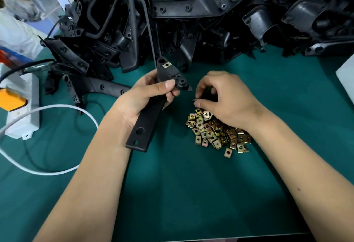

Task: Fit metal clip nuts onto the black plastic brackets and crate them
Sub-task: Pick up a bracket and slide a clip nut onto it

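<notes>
Dozens of black moulded plastic brackets (pixel 191 17) lie heaped across the far side of the green table mat (pixel 191 193), apparently still waiting for clips, so most of the job looks left to do. No crate is in view. Nearer, a loose pile of small square brass-coloured metal clip nuts (pixel 216 130) sits on the mat under the right wrist. The left hand (pixel 138 99) grips one long black bracket (pixel 151 111) around its middle, lifted off the mat; a single fitted clip nut (pixel 166 65) already shows at its far end. The right hand (pixel 224 98) is curled just above the pile, fingertips pinching something thin, probably the next clip, though I cannot tell for sure.
</notes>
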Motion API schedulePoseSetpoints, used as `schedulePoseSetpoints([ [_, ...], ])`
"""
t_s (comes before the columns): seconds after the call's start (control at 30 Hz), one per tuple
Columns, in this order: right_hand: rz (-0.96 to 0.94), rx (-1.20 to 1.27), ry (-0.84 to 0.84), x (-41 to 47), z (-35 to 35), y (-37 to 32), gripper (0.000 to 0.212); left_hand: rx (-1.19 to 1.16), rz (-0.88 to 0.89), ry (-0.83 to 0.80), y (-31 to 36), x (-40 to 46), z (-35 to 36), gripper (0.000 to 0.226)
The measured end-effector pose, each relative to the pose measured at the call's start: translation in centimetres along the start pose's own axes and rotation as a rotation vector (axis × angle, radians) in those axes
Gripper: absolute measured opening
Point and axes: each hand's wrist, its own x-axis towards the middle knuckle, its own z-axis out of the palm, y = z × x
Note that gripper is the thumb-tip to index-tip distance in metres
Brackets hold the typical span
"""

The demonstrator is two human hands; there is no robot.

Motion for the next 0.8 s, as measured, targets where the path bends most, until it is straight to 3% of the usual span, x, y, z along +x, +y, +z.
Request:
schedulePoseSetpoints([
  [0.1,-0.026,0.017,0.044,-0.2,0.0,-0.2,0.010,0.154,0.031,-0.052,-0.2,0.1,0.1,0.070],
  [0.2,-0.046,0.308,0.167,-0.2,-0.2,-0.4,0.008,0.242,0.052,-0.054,-0.1,0.1,0.0,0.070],
  [0.33,0.028,0.729,0.168,-0.2,-0.3,-0.4,0.013,0.358,0.084,0.047,-0.2,0.3,0.0,0.036],
  [0.4,0.059,0.785,0.133,-0.2,-0.1,-0.6,0.015,0.366,0.095,0.093,-0.2,0.4,0.1,0.036],
  [0.6,0.111,0.764,0.083,-0.3,0.1,-1.3,0.009,0.273,0.068,0.064,-0.4,0.4,0.5,0.045],
  [0.7,0.095,0.502,0.059,-0.4,-0.2,-1.2,0.008,0.131,0.089,0.065,-0.3,0.4,0.5,0.045],
  [0.8,0.073,0.257,0.142,-0.4,-0.3,-0.9,0.007,-0.081,0.111,0.053,-0.2,0.3,0.3,0.037],
])
